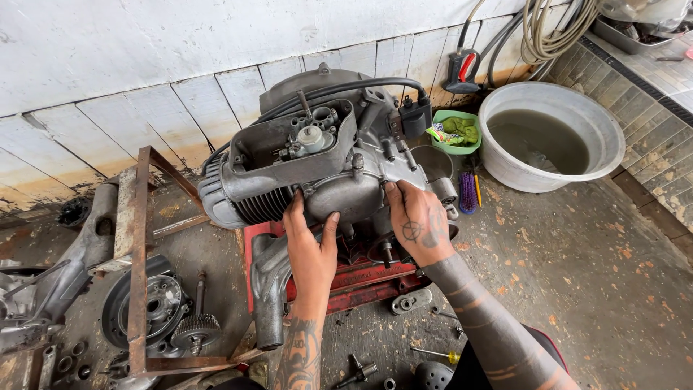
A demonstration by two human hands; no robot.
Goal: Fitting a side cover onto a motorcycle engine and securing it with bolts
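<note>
Fingers [296,209] of the left hand [312,249] lie spread and flat on the rounded side cover [346,198] of the engine [310,162], thumb out to the right against the cover's lower rim. Fingers of the right hand [421,224] are also spread, their tips pressed on the cover's right edge near a bolt; neither hand pinches anything. Both hands touch the same grey casting, one on each side of its bulge.

Engine sits on a red stand [361,278] on the concrete floor [577,274], close to the white tiled wall [144,94]. Its long axis runs left to right and a little away: the finned cylinder [238,202] points left toward the rusty frame [137,253], the open carburettor box [303,137] faces up, and a black cable [339,88] arches over the top to a coil [416,114] at the right end.

Left of the stand the floor is crowded: a flywheel [148,307], a gear on a shaft [196,328], loose nuts and grey castings, all near the frame. Below the stand lie a bracket [411,300], a yellow-handled screwdriver [437,354] and small bolts. To the right, just beside the engine, stand a green tray [458,132], a purple brush [468,191] and a basin [552,137] of murky water. Beyond the basin's near rim the floor lies open toward the lower right corner.
</note>
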